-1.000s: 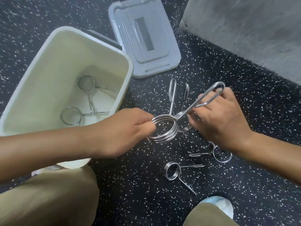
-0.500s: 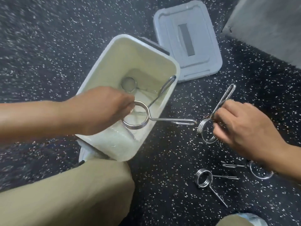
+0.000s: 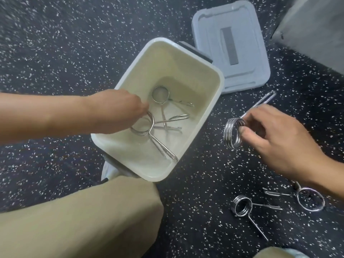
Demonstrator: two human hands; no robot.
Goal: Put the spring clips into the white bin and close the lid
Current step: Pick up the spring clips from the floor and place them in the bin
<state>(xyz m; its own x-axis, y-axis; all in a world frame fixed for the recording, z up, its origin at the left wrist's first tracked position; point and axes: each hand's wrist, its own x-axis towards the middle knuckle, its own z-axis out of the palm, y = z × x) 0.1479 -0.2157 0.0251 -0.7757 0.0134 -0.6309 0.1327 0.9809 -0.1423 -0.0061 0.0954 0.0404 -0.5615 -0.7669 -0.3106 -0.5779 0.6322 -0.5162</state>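
Observation:
The white bin (image 3: 208, 116) stands open on the speckled floor. My left hand (image 3: 119, 110) reaches inside it, fingers closed on the coil of a steel spring clip (image 3: 147, 127) whose handles point toward the bin's near wall. Two more spring clips (image 3: 163, 101) lie on the bin's bottom. To the right of the bin, my right hand (image 3: 275, 138) holds another spring clip (image 3: 232, 135) by its coil above the floor, handle pointing up and right. Two loose clips lie on the floor, one (image 3: 242, 205) near my right knee and one (image 3: 309, 199) partly under my right wrist.
The grey lid (image 3: 247, 58) lies flat on the floor just behind the bin. A grey wall or block (image 3: 316, 28) rises at the top right. My khaki-clad left knee (image 3: 83, 216) is right in front of the bin; a shoe tip (image 3: 109, 172) shows under the bin's near corner.
My left hand carried its clip from the floor over the rim and down into the bin. My right hand lifted its clip and stays right of the bin. The view shifted left.

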